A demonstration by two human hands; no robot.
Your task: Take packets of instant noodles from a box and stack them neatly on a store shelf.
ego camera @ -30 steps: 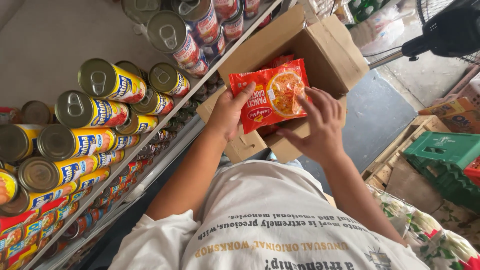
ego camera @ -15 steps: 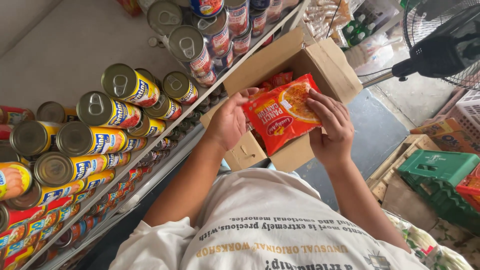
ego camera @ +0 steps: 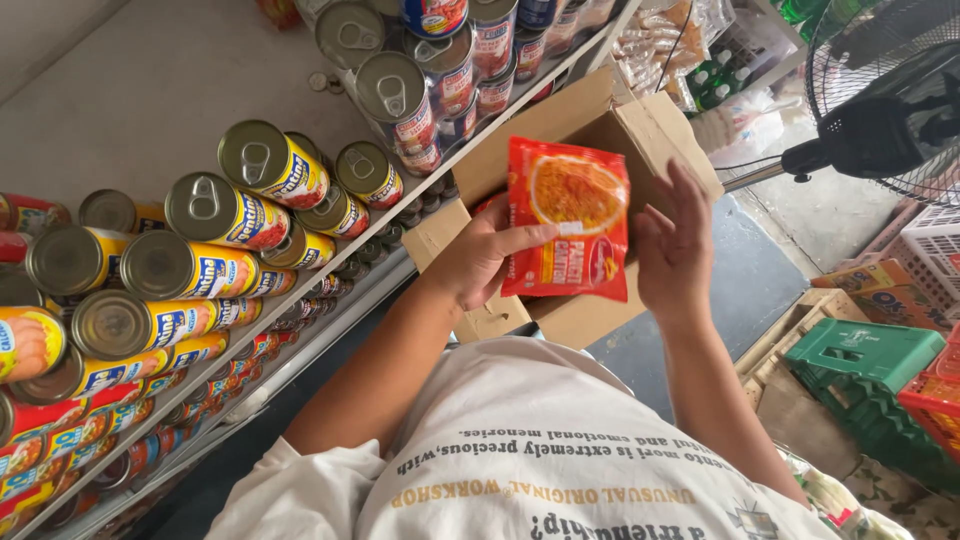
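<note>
- The red noodle packet [ego camera: 567,218] now stands upright above the open cardboard box [ego camera: 640,125]; half a second ago it lay tilted and lower, so it has been lifted clear.
- The left hand [ego camera: 478,258] pinches its lower left edge, thumb across the front.
- The right hand [ego camera: 675,245] has let go, fingers spread just beside the right edge.
- Cans [ego camera: 270,165] crowd the shelf [ego camera: 150,75] at left.
- A fan [ego camera: 885,100] and green crate [ego camera: 860,355] stand on the floor at right.

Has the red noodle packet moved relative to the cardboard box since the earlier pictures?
Yes. The noodle packet has been turned from tilted to nearly upright and lifted a little against the cardboard box. The left hand holds it; the right hand is open beside it.
</note>
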